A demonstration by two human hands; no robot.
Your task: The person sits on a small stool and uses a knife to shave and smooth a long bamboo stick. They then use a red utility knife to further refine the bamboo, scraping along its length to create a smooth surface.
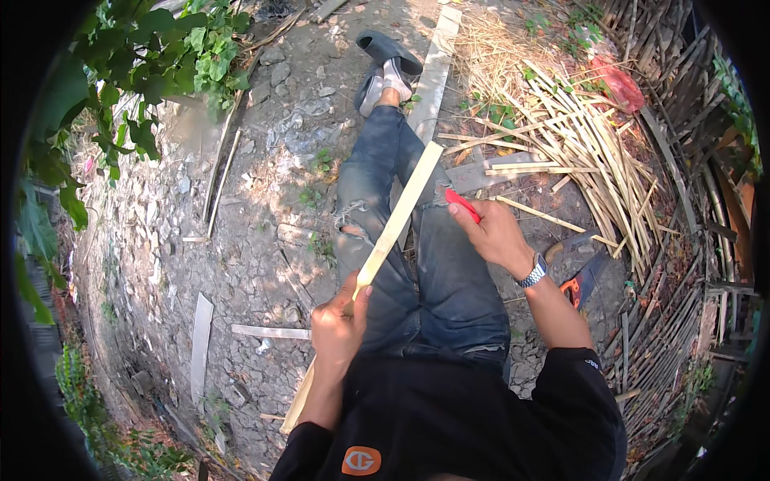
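My left hand [341, 321] is closed round a long, pale split-bamboo strip [401, 210]. The strip slants up over my thighs, and its lower end comes out below the hand beside my left forearm. In my right hand [496, 232] is a small red tool [460, 205] shaped like a utility knife, gripped with the thumb along it. Its tip points toward the strip's upper part, a short gap away; I cannot make out a blade. My legs [385, 200] in torn dark trousers stretch forward beneath both hands.
Many pale bamboo strips [589, 148] lie heaped at the far right, near a red net-like bag [618, 84]. A handsaw [584, 280] and a curved tool [565, 244] lie right of my arm. A plank [433, 88] runs beside my feet. Leaves [160, 56] hang far left.
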